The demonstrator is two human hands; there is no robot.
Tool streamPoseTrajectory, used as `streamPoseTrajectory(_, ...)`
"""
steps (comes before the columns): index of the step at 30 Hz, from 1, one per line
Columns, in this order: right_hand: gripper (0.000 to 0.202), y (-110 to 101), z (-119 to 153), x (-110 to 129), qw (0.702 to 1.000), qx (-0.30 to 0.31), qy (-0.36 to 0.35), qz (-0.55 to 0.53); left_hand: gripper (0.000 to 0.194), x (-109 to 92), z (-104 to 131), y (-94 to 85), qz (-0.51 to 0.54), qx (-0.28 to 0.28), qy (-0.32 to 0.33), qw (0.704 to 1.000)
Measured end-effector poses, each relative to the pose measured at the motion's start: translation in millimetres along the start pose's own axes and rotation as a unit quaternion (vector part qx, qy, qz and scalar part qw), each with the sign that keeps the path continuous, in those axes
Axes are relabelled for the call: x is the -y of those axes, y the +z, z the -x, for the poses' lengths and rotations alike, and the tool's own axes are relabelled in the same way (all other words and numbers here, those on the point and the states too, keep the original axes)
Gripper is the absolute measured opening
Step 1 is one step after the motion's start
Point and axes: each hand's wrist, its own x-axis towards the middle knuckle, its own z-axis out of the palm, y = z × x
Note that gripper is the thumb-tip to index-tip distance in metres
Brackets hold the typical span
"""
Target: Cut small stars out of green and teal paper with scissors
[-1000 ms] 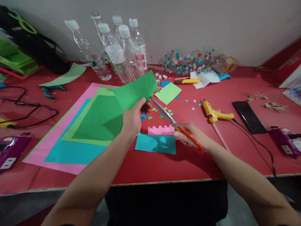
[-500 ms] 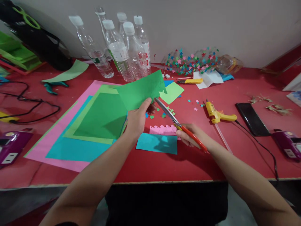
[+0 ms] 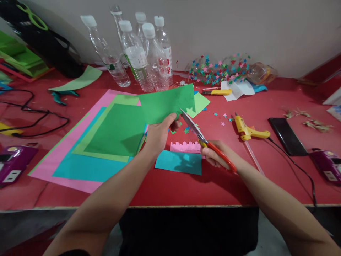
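Observation:
Between the thumb and fingers of my left hand (image 3: 161, 133) is a piece of green paper (image 3: 166, 103), raised above the table, its right side cut into notches. My right hand (image 3: 215, 153) is closed round the red handles of a pair of scissors (image 3: 197, 131). The blades' tips touch or nearly touch the paper's notched edge beside my left thumb. Below lie a pink strip (image 3: 185, 147) with a scalloped edge and a blue paper rectangle (image 3: 178, 163). Small paper stars (image 3: 187, 130) are partly hidden behind the blades.
Stacked coloured sheets (image 3: 114, 131) lie left. Plastic bottles (image 3: 138, 62) stand at the back beside a clear container of stars (image 3: 218, 71). A yellow cutter (image 3: 217, 92), glue gun (image 3: 247, 131) with cord, and phone (image 3: 287, 136) lie right. The table's front edge (image 3: 191, 206) is near.
The green paper has turned and shifted right in my left hand, its notched edge now facing more downward. The scissors' tips have moved slightly right along with it.

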Motion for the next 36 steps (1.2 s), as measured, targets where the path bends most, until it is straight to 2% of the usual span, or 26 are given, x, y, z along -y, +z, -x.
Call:
streamPoseTrajectory(3,0.045,0.5,0.2,-0.2,1.0,-0.006,0.001,0.009,0.032,-1.5,-0.7,-0.6,-0.025,0.008,0.017,1.0)
streamPoseTrajectory(6,0.046,0.7,0.1,-0.1,1.0,-0.006,0.004,0.005,0.032,-2.3,-1.3,-1.3,-0.03,0.015,0.004,0.999)
streamPoseTrajectory(13,0.051,-0.7,2.2,3.3,0.999,0.028,-0.029,-0.006,0.029,-1.5,-2.5,-3.4,0.026,0.051,-0.036,0.998)
streamPoseTrajectory(21,0.053,-1.2,2.8,5.5,0.999,0.031,-0.044,0.002,0.027,-5.9,-0.5,-0.1,0.045,0.075,-0.01,0.996)
streamPoseTrajectory(31,0.054,-2.7,1.8,6.1,0.999,0.025,-0.027,0.008,0.025,-1.0,-2.9,-4.2,0.001,0.07,0.033,0.997)
streamPoseTrajectory(36,0.05,-2.9,2.0,3.0,1.0,0.02,-0.022,0.0,0.026,-1.0,-3.7,-4.6,-0.002,0.081,0.03,0.996)
